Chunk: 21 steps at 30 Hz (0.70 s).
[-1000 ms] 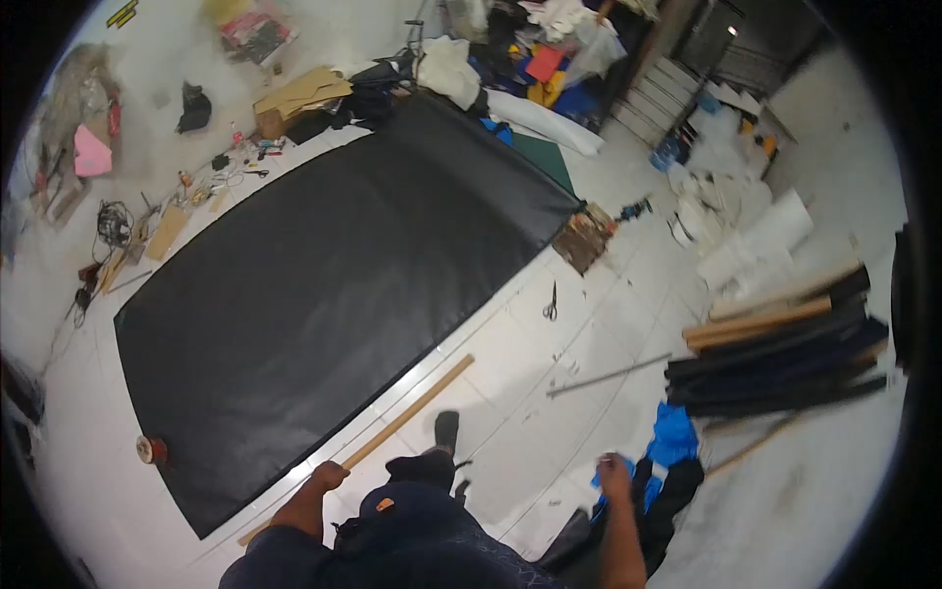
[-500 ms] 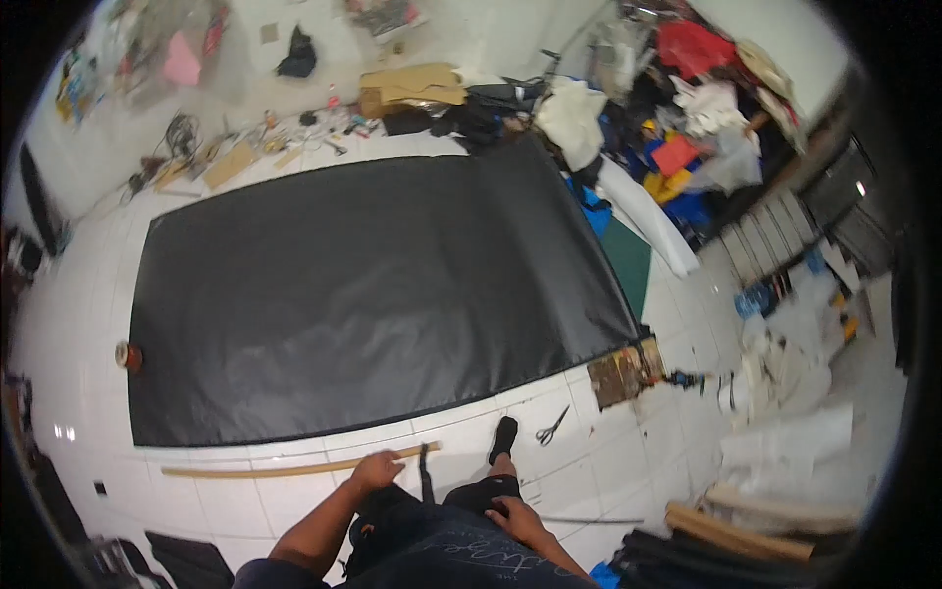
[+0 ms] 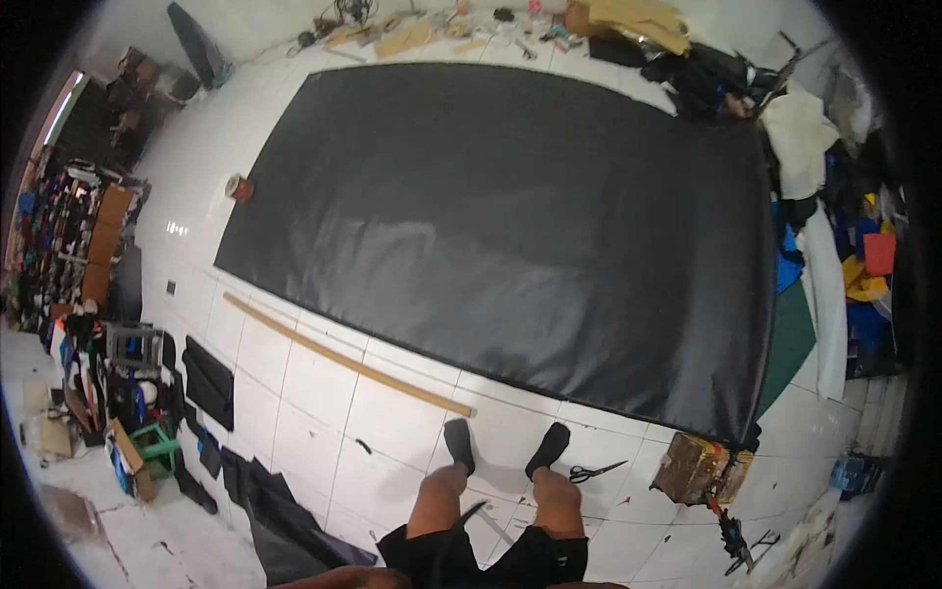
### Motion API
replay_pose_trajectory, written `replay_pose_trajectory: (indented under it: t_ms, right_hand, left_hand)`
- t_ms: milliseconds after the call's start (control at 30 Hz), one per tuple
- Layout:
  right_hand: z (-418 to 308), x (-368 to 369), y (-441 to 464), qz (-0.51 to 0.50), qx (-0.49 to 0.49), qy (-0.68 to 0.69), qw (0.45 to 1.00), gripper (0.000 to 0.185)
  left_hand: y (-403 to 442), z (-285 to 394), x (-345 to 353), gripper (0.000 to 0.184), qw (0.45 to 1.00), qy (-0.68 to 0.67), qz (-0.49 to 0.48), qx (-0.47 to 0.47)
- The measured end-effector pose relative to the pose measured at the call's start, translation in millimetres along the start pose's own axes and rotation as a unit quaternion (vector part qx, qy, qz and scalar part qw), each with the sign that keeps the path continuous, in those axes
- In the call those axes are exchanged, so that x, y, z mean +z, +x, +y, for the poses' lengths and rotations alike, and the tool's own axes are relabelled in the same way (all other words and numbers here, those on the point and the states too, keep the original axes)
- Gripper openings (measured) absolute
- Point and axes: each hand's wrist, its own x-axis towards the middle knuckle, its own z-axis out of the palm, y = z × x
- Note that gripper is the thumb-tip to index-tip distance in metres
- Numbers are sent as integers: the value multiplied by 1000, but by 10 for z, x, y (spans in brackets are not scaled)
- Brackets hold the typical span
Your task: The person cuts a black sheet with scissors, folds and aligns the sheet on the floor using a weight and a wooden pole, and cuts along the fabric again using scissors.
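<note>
A large sheet of black, leather-like material [image 3: 500, 236] lies spread on the tiled floor before me. Along its near left edge rests a long wooden stick [image 3: 348, 365]. My left hand [image 3: 363, 577] shows only partly at the bottom edge, its fingers not discernible. Of my right hand [image 3: 589, 586] just a sliver appears there, fingers hidden. A dark curved strip [image 3: 456, 538] rises in front of my shorts, between the hands; whether either holds it is unclear. Black-handled scissors [image 3: 594, 472] lie by my right foot.
A tape roll [image 3: 238, 187] sits at the sheet's left edge. A worn box [image 3: 692, 469] stands near its right corner. Folded black material [image 3: 209, 381] and a green stool [image 3: 155, 447] are at left. Heaped fabrics [image 3: 800, 142] fill the right side.
My view has swung left and down, so the sheet appears farther right and higher. My left hand has dropped from above the stick to the bottom edge. Both feet now show.
</note>
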Motion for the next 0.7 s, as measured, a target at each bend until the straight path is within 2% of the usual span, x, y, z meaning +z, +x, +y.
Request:
replay_pose_trajectory:
  t_ms: [67, 167, 267, 333, 367, 433, 467, 500, 533, 567, 633, 700]
  right_hand:
    - [-33, -322, 294, -60, 2, -15, 998, 58]
    - [-179, -1053, 1112, -135, -3, -91, 987, 50]
    - [-374, -1866, 2353, -90, -32, -200, 975, 42]
    - [-469, -2437, 3280, 17, -48, -291, 955, 36]
    - [-370, -2650, 3821, 106, -129, -342, 925, 40]
    - [-496, -2920, 4636, 178, -116, -427, 879, 45]
    - [-517, -2962, 5021, 184, -129, -435, 872, 45]
    - [-516, -2988, 5395, 192, -153, -437, 865, 55]
    - [-506, -2968, 5677, 196, -174, -438, 860, 64]
    - [-461, -2869, 5885, 195, -188, -443, 855, 64]
    - [-468, -2687, 6187, 273, -243, -415, 833, 85]
    - [-465, -2541, 6531, 282, -270, -433, 812, 99]
  left_hand:
    - [224, 97, 157, 30, 998, -55, 1, -28]
    - [773, 98, 56, 32, 997, -66, 2, -26]
    - [1597, -24, -540, 33, 998, -10, 62, -30]
    - [2047, 97, -1453, 34, 972, 58, 221, -60]
    - [2129, 195, -1916, 35, 936, 76, 338, -64]
    - [2091, 379, -2640, 37, 835, 118, 531, -77]
    - [2140, 259, -2745, 40, 865, 62, 493, -73]
    - [2199, 104, -2813, 42, 890, 6, 451, -67]
    - [2175, -100, -2763, 50, 938, -24, 343, -43]
    - [2171, -219, -2724, 50, 933, -24, 354, -52]
    - [2102, -333, -2673, 50, 924, 82, 372, 46]
    - [2040, -462, -2693, 51, 907, 113, 406, 1]
